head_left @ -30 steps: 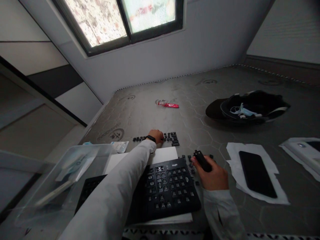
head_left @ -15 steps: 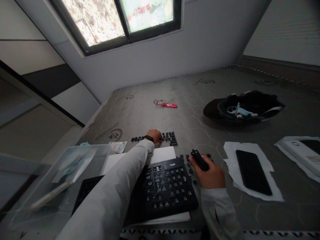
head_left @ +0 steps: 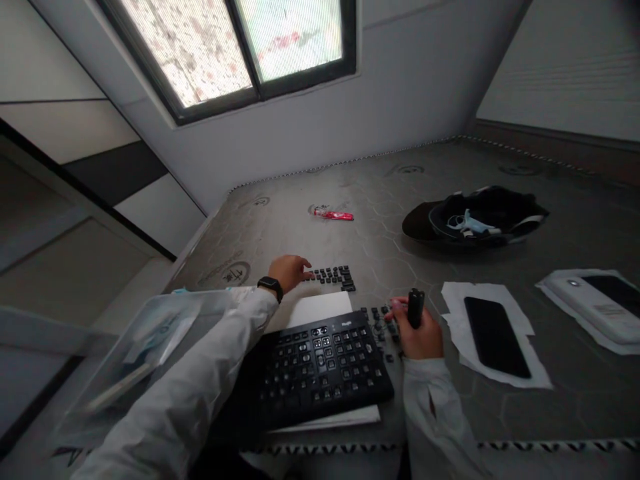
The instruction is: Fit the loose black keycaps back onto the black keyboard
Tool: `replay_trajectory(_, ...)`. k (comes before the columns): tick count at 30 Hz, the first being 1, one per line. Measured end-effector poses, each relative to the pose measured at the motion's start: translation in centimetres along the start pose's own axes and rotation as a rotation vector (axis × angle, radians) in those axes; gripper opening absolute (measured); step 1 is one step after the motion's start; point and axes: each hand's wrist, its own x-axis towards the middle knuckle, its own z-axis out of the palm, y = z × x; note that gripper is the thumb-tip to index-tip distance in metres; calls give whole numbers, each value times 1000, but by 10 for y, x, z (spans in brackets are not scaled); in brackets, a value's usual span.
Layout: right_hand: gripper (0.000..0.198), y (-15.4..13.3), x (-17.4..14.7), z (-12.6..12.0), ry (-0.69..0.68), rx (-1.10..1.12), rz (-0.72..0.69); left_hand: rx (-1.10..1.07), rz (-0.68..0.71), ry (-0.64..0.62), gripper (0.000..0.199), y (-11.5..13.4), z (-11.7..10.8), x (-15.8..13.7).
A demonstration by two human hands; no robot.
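Observation:
A black keyboard (head_left: 300, 400) with many caps off and bare switch posts lies tilted on white sheets (head_left: 325, 310). My left hand (head_left: 289, 272), wearing a dark watch, is beyond its upper edge. Its thumb and forefinger are apart at the left end of several rows of loose black keycaps (head_left: 330, 274). My right hand (head_left: 424, 337) is closed around a short black stick-like tool (head_left: 415, 308), held upright; its exact kind is unclear. More loose keycaps (head_left: 376, 313) lie between that hand and the keyboard, some partly hidden by the fingers.
A clear plastic bin (head_left: 150, 333) stands at the left. To the right a black phone (head_left: 497, 337) lies on white paper, with a white device (head_left: 595, 303) beyond. An upturned cap (head_left: 475, 217) holds a mask. Farther back lies a red packet (head_left: 334, 215).
My left hand has shifted left and its fingers show more. The black tool in my right hand has swung from slanted to upright. The view has tilted slightly.

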Motion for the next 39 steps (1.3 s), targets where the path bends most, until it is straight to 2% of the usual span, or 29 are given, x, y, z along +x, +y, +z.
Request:
replay_trajectory(3,49,7,8,0,-52,187,46,-139,-89,164,36,3,-13,-72)
replay_trajectory(6,44,7,9,1,-55,407,65,-251,-215,280,37,9,-12,-162)
replay_trajectory(10,42,-8,-1,4,-20,796,124,-290,-385,285,36,11,15,-274)
replay_trajectory(13,45,-26,-17,9,-90,964,164,-231,-486,445,32,2,43,-335)
replay_trajectory(15,47,-38,-32,15,-161,978,138,-177,-513,563,31,-7,57,-361)
replay_trajectory(17,49,-51,-54,24,-249,935,92,-126,-576,636,36,-15,64,-374)
replay_trajectory(20,49,-71,-93,46,-430,897,74,-97,-666,659,45,-19,67,-378)
replay_trajectory(23,48,-90,-130,73,-582,1007,203,-98,-640,636,48,-19,69,-374)
replay_trajectory(26,44,-105,-153,100,-655,1125,363,-88,-589,607,50,-19,73,-372)
replay_trajectory(33,43,-118,-158,143,-662,1118,575,-104,-557,573,54,-23,81,-375)
replay_trajectory(39,43,-112,-160,157,-676,1033,529,-145,-546,572,55,-23,83,-372)
